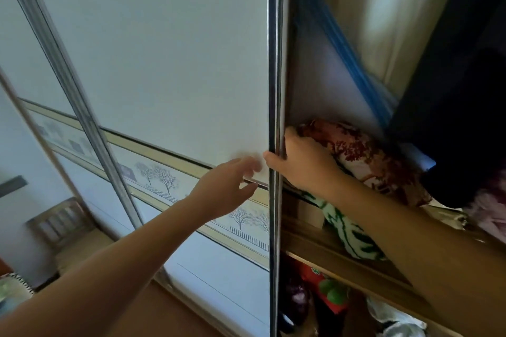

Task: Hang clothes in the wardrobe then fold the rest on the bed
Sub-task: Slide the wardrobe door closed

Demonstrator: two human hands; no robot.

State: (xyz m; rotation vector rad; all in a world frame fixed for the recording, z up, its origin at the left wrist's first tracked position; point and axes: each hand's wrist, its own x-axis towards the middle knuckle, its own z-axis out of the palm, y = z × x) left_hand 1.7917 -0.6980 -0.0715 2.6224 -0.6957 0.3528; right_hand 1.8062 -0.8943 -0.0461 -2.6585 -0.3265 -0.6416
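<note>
One door (164, 63), right hand (298, 164) gripping (left hand (230, 186) near).

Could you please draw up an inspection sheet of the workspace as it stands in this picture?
Surface: wooden shelf inside the wardrobe, fabric lying on it.
Job's things: sliding door partly open; dark garment hangs inside; red floral bundle and green-and-white cloth on the shelf.
Clutter: red bag and white cloth in the lower compartment.
Grippers: right hand grips the door's edge; left hand open, blurred fingers at the door face.
Cables: nothing seen.
Surroundings: slatted wooden furniture far left; brown floor.
</note>
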